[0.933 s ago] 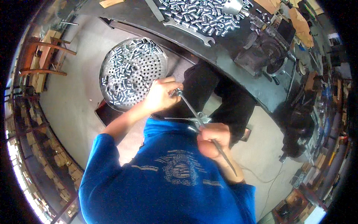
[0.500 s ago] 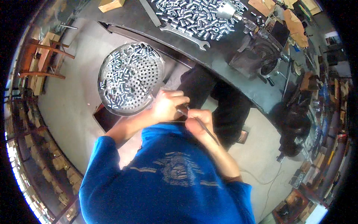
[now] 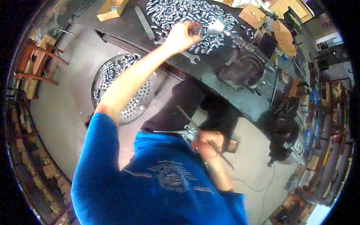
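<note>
**Metal rod slants across the right hand while the left hand reaches into the pile of small metal pieces**

Metal rod (image 3: 204, 137): thin and dark, it lies on a slant, its upper end toward the upper left near the dark trousers (image 3: 183, 108) and its lower end toward the lower right, past the knuckles. The right hand (image 3: 208, 144) is closed around its middle, close to the chest of the blue shirt (image 3: 150, 180). A second thin metal piece (image 3: 168, 131) sticks out leftward from the same fist, nearly level; how it joins the rod cannot be told.

Going from the left: wooden chairs (image 3: 35, 63) stand at the far left on the grey floor (image 3: 63, 112). Next comes a round perforated metal tray (image 3: 140, 99), holding short shiny tubes in its upper left part. The left arm crosses over it, stretched up to the dark workbench (image 3: 127, 26). The left hand (image 3: 180, 35) is at the lower edge of a heap of small silver tubes (image 3: 180, 11), fingers curled around one small shiny piece (image 3: 195, 28). A spanner (image 3: 187, 56) lies just below that hand.

A plain wooden block (image 3: 110, 9) sits at the bench's upper left. To the right, brown cardboard pieces (image 3: 279, 30) lie at the bench's far corner, flat and unmarked as far as can be seen. A dark vise (image 3: 243, 67) stands to the right of the heap.
</note>
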### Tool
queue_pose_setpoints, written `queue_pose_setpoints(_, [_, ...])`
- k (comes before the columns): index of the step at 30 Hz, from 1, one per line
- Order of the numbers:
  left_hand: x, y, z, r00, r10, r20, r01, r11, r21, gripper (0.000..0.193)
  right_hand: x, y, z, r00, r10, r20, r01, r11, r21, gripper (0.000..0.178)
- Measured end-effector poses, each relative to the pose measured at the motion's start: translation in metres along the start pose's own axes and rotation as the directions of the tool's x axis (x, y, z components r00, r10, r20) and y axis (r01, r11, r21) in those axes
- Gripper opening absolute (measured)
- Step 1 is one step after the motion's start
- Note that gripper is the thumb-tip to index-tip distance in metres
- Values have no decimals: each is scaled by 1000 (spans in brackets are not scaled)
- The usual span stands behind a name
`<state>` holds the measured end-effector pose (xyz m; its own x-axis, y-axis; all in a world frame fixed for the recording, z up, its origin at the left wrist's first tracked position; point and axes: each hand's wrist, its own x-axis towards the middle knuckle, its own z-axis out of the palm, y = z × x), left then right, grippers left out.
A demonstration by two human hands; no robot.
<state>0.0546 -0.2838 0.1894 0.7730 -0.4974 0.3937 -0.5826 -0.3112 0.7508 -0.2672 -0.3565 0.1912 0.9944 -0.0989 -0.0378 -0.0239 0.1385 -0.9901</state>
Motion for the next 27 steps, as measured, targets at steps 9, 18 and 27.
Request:
queue_pose_setpoints(9, [-114,44,-38,943,-179,282,254,932,-258,17,16,8,-9,840,-522,146,500,641,-582,49])
queue_pose_setpoints(18, [-196,83,-26,735,-160,659,611,577,-542,20,27,22,9,809,-539,235,546,541,-640,31])
queue_pose_setpoints(27, [-197,84,-29,741,-86,666,533,678,-506,12,21,27,14,850,-493,183,504,665,-550,45])
